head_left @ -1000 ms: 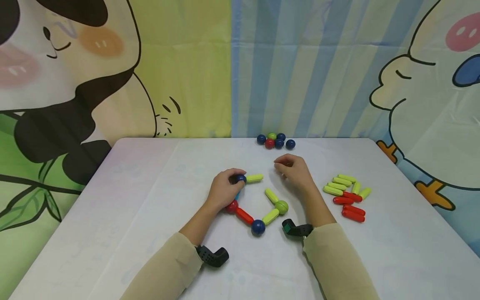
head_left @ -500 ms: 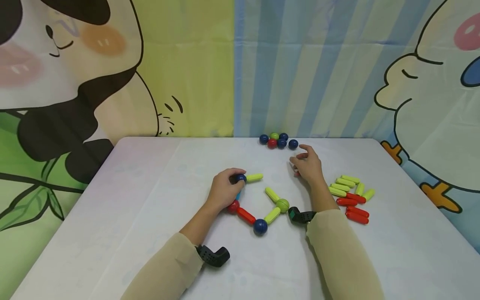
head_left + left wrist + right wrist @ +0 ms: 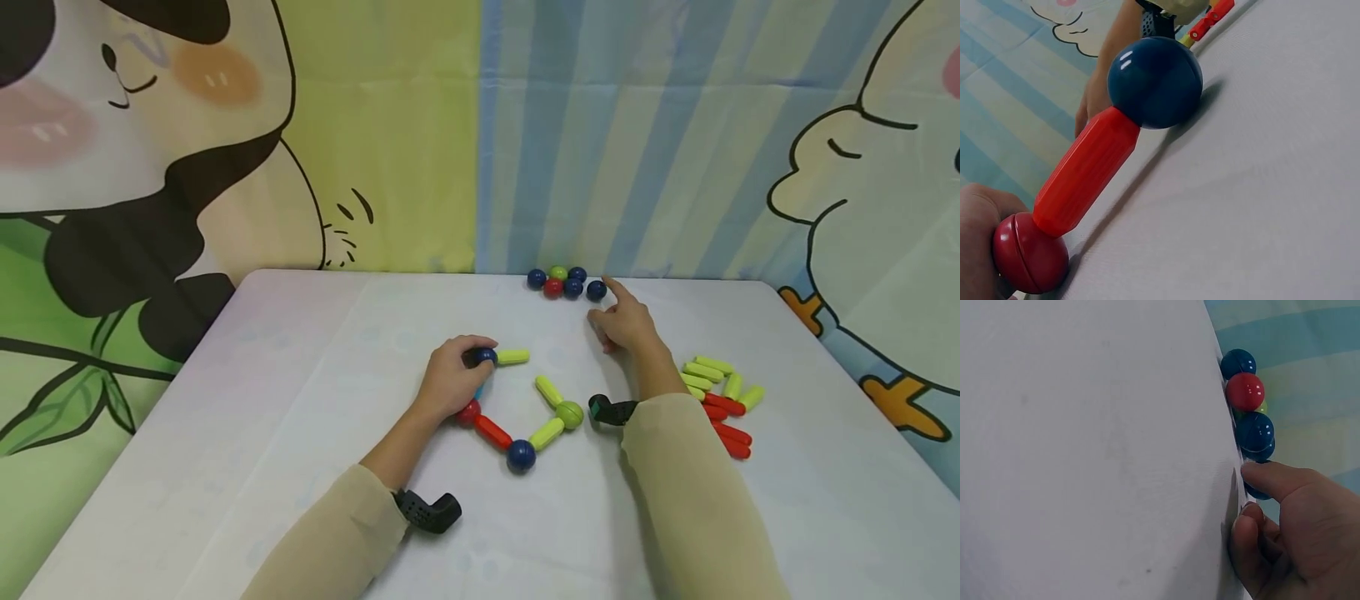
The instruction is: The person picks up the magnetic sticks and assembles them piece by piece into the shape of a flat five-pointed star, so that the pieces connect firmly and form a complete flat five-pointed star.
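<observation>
A chain of magnetic balls and rods lies on the table. My left hand (image 3: 447,379) grips the dark blue ball (image 3: 486,357) at its upper left end, from which a yellow-green rod (image 3: 513,357) sticks out. Below come a red ball (image 3: 469,412), a red rod (image 3: 492,432), another blue ball (image 3: 521,456) and a green ball (image 3: 569,414). My right hand (image 3: 628,321) is at the table's far side, index finger and thumb spread beside a single blue ball (image 3: 596,291). The right wrist view shows the thumb (image 3: 1275,477) partly hiding that ball.
More balls cluster by the far edge, among them a red ball (image 3: 552,287) and a green ball (image 3: 558,272). To the right lie loose yellow-green rods (image 3: 703,372) and red rods (image 3: 724,403), partly behind the right forearm. A patterned curtain (image 3: 405,133) hangs behind the table.
My right hand has moved away and to the right, up to the single blue ball, its index finger stretching out. My left hand keeps its grip. The view has shifted slightly.
</observation>
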Motion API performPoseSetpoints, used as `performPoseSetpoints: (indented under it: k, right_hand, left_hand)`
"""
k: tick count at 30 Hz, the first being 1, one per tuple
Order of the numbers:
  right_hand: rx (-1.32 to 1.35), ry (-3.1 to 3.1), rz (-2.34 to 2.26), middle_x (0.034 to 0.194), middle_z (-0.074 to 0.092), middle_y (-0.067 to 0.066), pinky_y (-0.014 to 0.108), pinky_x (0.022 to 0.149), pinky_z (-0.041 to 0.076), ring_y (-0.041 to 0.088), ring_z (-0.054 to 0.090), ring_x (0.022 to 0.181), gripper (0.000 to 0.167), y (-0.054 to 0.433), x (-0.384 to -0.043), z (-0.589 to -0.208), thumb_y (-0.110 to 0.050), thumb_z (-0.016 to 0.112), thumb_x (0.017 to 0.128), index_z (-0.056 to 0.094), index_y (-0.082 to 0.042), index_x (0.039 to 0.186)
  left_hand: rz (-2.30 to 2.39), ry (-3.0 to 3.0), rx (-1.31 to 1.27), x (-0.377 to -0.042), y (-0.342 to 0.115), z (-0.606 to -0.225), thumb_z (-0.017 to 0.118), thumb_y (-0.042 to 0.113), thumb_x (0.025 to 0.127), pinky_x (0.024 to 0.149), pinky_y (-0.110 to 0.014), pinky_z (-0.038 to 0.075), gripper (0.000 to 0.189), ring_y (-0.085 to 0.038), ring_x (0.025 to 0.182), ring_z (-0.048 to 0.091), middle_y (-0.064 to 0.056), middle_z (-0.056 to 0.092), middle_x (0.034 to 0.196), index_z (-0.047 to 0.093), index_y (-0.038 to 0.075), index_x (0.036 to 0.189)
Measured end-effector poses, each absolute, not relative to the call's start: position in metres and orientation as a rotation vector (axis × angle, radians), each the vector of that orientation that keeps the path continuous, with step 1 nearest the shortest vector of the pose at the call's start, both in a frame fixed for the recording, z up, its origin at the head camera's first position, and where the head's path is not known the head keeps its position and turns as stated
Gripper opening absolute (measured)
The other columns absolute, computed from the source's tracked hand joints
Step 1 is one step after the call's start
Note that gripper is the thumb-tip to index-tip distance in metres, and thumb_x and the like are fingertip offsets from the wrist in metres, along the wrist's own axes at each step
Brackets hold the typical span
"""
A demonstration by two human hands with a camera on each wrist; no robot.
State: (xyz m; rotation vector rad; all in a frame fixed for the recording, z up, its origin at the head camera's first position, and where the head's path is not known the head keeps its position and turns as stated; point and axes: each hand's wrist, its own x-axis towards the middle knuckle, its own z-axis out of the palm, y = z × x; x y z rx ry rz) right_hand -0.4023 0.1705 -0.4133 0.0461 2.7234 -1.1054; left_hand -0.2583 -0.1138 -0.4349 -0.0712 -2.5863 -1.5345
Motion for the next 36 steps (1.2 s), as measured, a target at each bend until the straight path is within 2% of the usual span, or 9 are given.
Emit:
performPoseSetpoints:
  k: [3, 9, 13, 19, 28, 36]
  right_hand:
    - [0.032, 2.765, -1.04, 0.103, 0.06, 0.016, 0.029, 0.054, 0.053, 0.015, 0.06, 0.051, 0.076, 0.168, -0.402, -0.411, -0.026, 0.057, 0.101, 0.019, -0.025, 0.166]
    - [0.085, 2.801, -1.079, 0.119, 0.059, 0.02, 0.029, 0.052, 0.052, 0.016, 0.06, 0.049, 0.067, 0.17, -0.4, -0.412, -0.034, 0.061, 0.101, 0.032, -0.019, 0.16]
    - [0.086, 2.841, -1.046, 0.114, 0.06, 0.02, 0.03, 0.052, 0.05, 0.017, 0.06, 0.048, 0.068, 0.172, -0.4, -0.415, -0.041, 0.063, 0.1, 0.036, -0.02, 0.158]
    - [0.049, 2.865, -1.026, 0.114, 0.061, 0.019, 0.029, 0.053, 0.048, 0.018, 0.06, 0.049, 0.057, 0.169, -0.401, -0.418, -0.041, 0.062, 0.101, 0.047, -0.018, 0.151]
    - [0.148, 2.67, -1.422, 0.11, 0.063, 0.015, 0.029, 0.053, 0.056, 0.013, 0.059, 0.052, 0.063, 0.169, -0.392, -0.416, -0.043, 0.058, 0.102, 0.04, -0.012, 0.154]
    - [0.148, 2.485, -1.726, 0.108, 0.061, 0.014, 0.027, 0.056, 0.059, 0.008, 0.062, 0.057, 0.059, 0.169, -0.379, -0.415, -0.036, 0.057, 0.104, 0.039, -0.007, 0.152]
  left_hand:
    - [-1.524, -2.595, -0.068, -0.258, -0.114, -0.435, 0.067, 0.012, 0.094, 0.115, -0.051, 0.044, 0.031, -0.031, 0.132, 0.057, -0.01, 0.067, 0.134, 0.074, 0.016, 0.124]
    - [-1.512, -2.611, -0.072, -0.26, -0.111, -0.435, 0.067, 0.013, 0.094, 0.115, -0.049, 0.044, 0.032, -0.03, 0.133, 0.057, -0.009, 0.067, 0.134, 0.074, 0.017, 0.124]
    - [-1.505, -2.618, -0.089, -0.261, -0.109, -0.436, 0.067, 0.013, 0.094, 0.115, -0.048, 0.044, 0.032, -0.03, 0.132, 0.057, -0.008, 0.068, 0.134, 0.074, 0.017, 0.124]
    - [-1.492, -2.615, -0.07, -0.261, -0.11, -0.436, 0.067, 0.015, 0.094, 0.114, -0.05, 0.044, 0.031, -0.029, 0.133, 0.057, -0.007, 0.068, 0.134, 0.074, 0.018, 0.124]
    - [-1.504, -2.599, -0.077, -0.26, -0.113, -0.434, 0.067, 0.013, 0.093, 0.114, -0.05, 0.044, 0.031, -0.029, 0.132, 0.057, -0.007, 0.069, 0.132, 0.075, 0.016, 0.123]
    - [-1.498, -2.61, -0.071, -0.259, -0.113, -0.437, 0.066, 0.014, 0.094, 0.116, -0.05, 0.043, 0.031, -0.029, 0.133, 0.057, -0.007, 0.068, 0.134, 0.074, 0.017, 0.124]
